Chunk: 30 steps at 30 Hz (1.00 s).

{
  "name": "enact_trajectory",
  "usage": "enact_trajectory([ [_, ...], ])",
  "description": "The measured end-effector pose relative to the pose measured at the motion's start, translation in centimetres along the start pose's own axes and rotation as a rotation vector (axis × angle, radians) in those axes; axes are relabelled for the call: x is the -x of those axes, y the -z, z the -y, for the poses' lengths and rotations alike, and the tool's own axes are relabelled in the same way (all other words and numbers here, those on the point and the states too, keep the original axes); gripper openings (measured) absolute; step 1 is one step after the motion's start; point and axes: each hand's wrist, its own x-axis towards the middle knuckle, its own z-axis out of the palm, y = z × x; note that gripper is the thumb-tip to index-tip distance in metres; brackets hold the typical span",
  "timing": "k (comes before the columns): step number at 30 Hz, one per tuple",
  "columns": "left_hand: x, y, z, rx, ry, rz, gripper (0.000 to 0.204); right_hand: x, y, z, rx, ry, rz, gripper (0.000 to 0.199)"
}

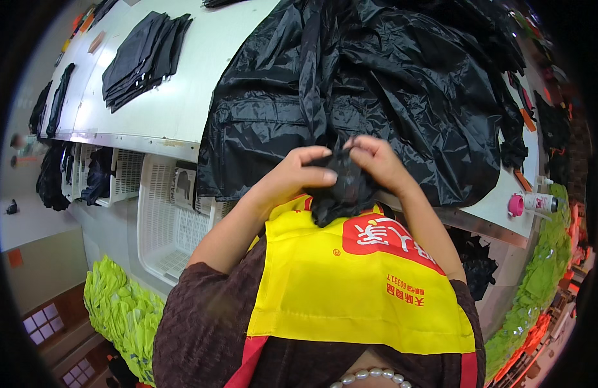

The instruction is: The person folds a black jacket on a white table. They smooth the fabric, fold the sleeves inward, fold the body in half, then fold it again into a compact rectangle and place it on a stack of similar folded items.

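Note:
A large shiny black garment lies spread over the white table, its thin fabric creased and glossy. At the table's near edge, both hands work at a gathered bunch of dark fabric that hangs in front of my yellow apron. My left hand has its thumb and forefinger curled round the left side of the bunch. Pinched at the top of the same bunch, close to the garment's edge, are the fingers of my right hand. Whether the bunch is joined to the garment cannot be made out.
Stacked black fabric pieces lie on the table at the far left. White plastic baskets stand below its edge. A bottle and a pink object sit at the right corner. Bright yellow-green fabric piles flank me.

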Motion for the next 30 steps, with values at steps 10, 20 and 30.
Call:
enact_trajectory([
  [10, 1.8, 2.5, 1.4, -1.029, -0.535, -0.478, 0.02, 1.5, -2.0, 2.8, 0.186, -0.086, 0.065, 0.033],
  [20, -5.2, -5.9, 2.5, -0.379, -0.552, -0.553, 0.021, -7.8, 0.8, -1.6, 0.401, 0.404, -0.727, 0.014],
  [30, -1.7, 6.5, -3.2, -1.153, -0.701, -0.906, 0.023, -3.3, -0.4, 1.4, 0.67, 0.446, -0.593, 0.012],
])
